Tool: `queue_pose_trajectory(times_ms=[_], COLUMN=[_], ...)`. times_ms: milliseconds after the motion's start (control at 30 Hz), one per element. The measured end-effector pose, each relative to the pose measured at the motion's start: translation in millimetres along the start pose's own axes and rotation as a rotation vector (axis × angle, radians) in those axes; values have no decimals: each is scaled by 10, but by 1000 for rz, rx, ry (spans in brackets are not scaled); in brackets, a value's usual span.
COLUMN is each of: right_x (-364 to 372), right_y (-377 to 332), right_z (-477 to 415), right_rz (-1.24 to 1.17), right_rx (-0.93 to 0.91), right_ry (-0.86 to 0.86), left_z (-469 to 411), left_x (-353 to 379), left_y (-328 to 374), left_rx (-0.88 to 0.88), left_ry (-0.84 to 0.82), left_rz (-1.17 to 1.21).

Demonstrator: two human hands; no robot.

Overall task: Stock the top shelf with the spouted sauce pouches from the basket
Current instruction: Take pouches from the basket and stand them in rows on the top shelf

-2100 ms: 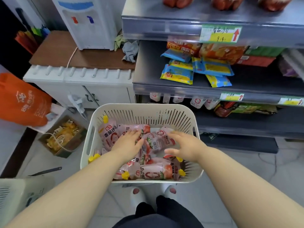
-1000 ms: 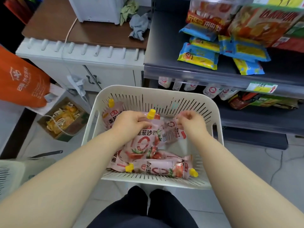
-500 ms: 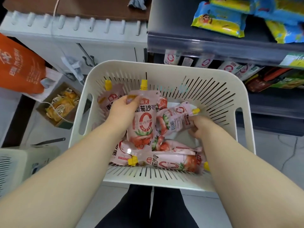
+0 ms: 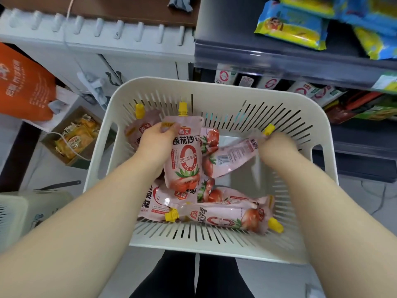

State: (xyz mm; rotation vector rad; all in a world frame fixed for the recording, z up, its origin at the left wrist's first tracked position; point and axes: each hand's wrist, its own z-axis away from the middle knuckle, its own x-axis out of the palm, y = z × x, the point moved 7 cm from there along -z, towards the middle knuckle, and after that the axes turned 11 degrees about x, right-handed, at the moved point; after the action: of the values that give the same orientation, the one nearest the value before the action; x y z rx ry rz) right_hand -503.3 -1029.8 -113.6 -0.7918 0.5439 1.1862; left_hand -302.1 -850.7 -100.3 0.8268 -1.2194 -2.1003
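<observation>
A cream slotted basket [image 4: 214, 89] sits in front of me with several pink tomato-sauce pouches with yellow spouts inside. My left hand [image 4: 154, 145] grips one pouch [image 4: 184, 155] upright by its left edge, spout up. My right hand [image 4: 277, 147] holds a second pouch [image 4: 232, 157] near its yellow spout, the pouch lying tilted toward the left. Other pouches [image 4: 225, 214] lie flat at the near side of the basket, and another pouch [image 4: 137, 123] leans at the far left corner. The top shelf is out of view.
A grey shelf unit [image 4: 279, 57] stands behind the basket on the right, with blue-yellow snack packs [image 4: 290, 26] on it and more pouches [image 4: 268, 82] below. A white cabinet [image 4: 107, 50], an orange bag [image 4: 23, 82] and a cardboard box [image 4: 73, 136] are at the left.
Both hands reached into the basket and each took hold of a pouch. The left pouch now stands upright and the right one is lifted by its spout end. The view has tilted down.
</observation>
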Motion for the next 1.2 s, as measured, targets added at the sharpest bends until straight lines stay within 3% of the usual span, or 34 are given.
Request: queue_pose_trajectory(times_ms=[67, 133, 233, 367, 467, 633, 700, 867, 1033, 1200], right_x=[-235, -274, -71, 267, 284, 122, 123, 217, 287, 343], right_y=[-215, -250, -248, -264, -158, 43, 87, -166, -239, -195], right_z=[232, 318, 428, 431, 232, 50, 15, -13, -3, -4], right_rz=[113, 45, -127, -121, -192, -269, -354, -278, -83, -204], right_rx=[-129, -146, -156, -224, -162, -21, 17, -190, -284, -268], right_ry=[111, 108, -25, -272, -219, 47, 35, -115, -68, -47], left_z=[-1, -8, 0, 9, 9, 3, 0, 1, -36, -17], left_x=[-21, -25, 14, 46, 61, 78, 88, 101, 62, 107], left_y=[11, 2, -2, -28, -27, -32, -36, -35, -100, -95], left_rx=[8, 9, 11, 7, 4, -4, -11, 1, -66, -87], left_ry=[2, -1, -16, -29, -31, -34, -36, -46, -2, -20], left_rz=[7, 20, 24, 12, 11, 33, 48, 48, 90, 122])
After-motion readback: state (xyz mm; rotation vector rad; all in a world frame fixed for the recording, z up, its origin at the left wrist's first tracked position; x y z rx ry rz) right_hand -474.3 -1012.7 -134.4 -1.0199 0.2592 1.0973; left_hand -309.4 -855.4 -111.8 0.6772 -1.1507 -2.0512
